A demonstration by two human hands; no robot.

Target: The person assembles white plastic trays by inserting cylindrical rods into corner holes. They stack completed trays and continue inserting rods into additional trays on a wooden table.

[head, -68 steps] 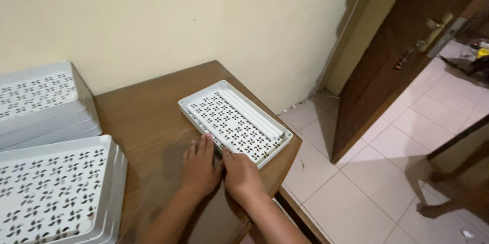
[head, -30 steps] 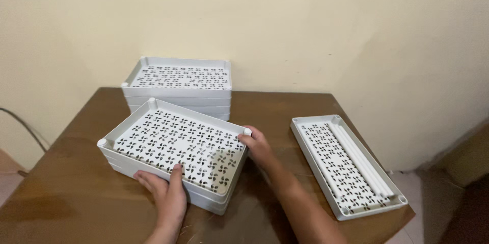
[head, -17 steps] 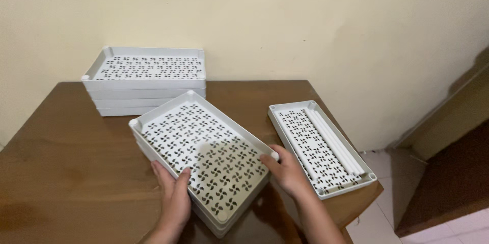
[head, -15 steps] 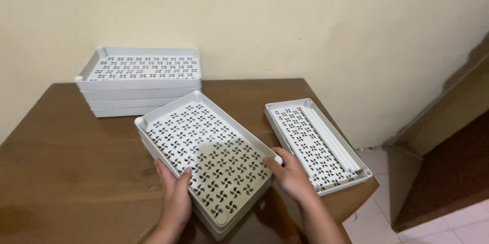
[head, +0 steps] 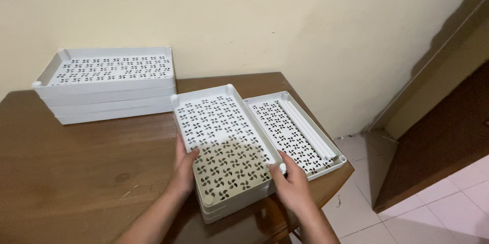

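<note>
White trays (head: 224,137), pinwheel cut-out pattern; white rods (head: 308,129); brown wooden table (head: 76,172); cream wall (head: 254,15).

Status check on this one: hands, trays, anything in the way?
Left hand and right hand grip near tray stack by its sides. Stack sits on table, close beside single tray with white rods. Nothing blocking.

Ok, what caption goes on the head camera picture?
Two hands hold a tray stack beside another tray.
</note>
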